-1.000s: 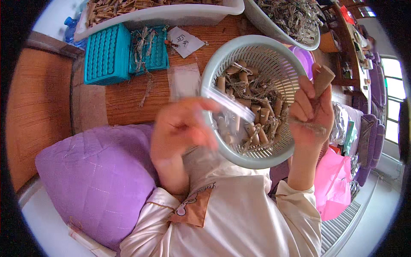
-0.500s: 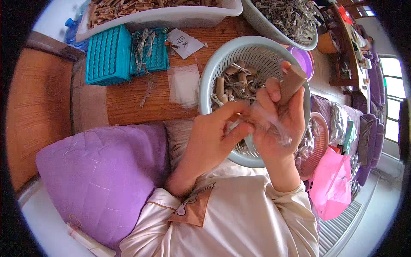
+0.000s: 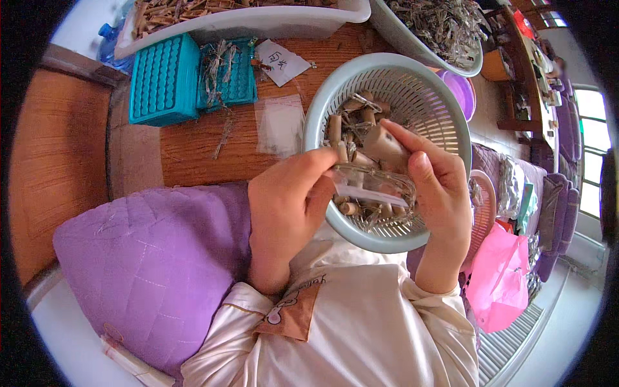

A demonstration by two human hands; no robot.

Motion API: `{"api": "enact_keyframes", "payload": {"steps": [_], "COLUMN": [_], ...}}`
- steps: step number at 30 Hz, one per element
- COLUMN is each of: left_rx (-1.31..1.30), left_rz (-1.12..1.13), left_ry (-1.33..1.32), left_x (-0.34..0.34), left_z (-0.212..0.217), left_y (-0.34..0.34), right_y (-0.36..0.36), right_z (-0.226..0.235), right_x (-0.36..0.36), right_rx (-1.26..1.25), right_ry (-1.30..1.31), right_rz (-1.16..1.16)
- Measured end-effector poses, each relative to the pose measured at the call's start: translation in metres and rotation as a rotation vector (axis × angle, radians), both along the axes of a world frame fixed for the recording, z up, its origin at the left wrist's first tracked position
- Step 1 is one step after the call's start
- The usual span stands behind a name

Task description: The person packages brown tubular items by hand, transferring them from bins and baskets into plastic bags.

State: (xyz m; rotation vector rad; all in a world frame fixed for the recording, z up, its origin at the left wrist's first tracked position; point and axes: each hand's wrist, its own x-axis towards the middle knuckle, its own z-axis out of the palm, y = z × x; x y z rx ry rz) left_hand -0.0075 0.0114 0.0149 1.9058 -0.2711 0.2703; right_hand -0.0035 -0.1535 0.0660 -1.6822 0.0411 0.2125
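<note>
Here's the left hand [image 3: 287, 205], thumb and forefinger pinched together on one end of a clear plastic sleeve [image 3: 373, 184], right above the near half of the grey basket [image 3: 387, 60]! Over to the right hand [image 3: 445, 197]: thumb and forefinger stand a tube's width apart, closed around a brown tube [image 3: 384, 146], tilted over the middle of the basket. Whether its lower fingers grip the sleeve's far end, I can't tell. Inside the basket, more brown tubes [image 3: 335, 128] lie among crumpled clear strips. Left of the basket, flat clear bags [image 3: 279, 126] rest on the wooden tabletop [image 3: 193, 155], and farther left come teal trays [image 3: 162, 80]. Beyond the basket, a white tub [image 3: 258, 27] of brown pieces; beyond and right, a basin [image 3: 474, 64] heaped with clear strands. Near and right of the basket, a pink bag [image 3: 500, 277]; near and left, a purple cushion [image 3: 148, 258]!
</note>
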Motion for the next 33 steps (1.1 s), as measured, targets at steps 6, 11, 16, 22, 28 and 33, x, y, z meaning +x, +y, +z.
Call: {"api": "enact_keyframes", "payload": {"steps": [6,11,16,22,28,33], "left_rx": [0.146,-0.010,-0.316,-0.198,-0.207,-0.122], "left_rz": [0.022,0.015,-0.013,-0.049,-0.081,-0.160], "left_ry": [-0.138,0.022,0.350,0.325,0.306,0.279], "left_x": [-0.001,0.000,0.004,0.004,0.003,0.001], "left_z": [0.001,0.000,-0.002,0.000,0.000,0.006], "left_y": [0.001,0.000,0.006,0.003,0.005,0.007], "right_y": [-0.012,-0.007,-0.023,-0.004,-0.006,0.006], "right_z": [0.006,0.009,0.014,0.027,0.034,0.026], "right_x": [0.001,0.000,-0.006,-0.016,-0.014,-0.008], "right_rx": [-0.246,-0.298,-0.168,-0.440,-0.693,-0.793], "right_ry": [-0.068,-0.171,-0.411,-0.707,-0.998,-0.804], "right_rz": [0.162,-0.100,-0.305,-0.272,-0.201,-0.238]}}
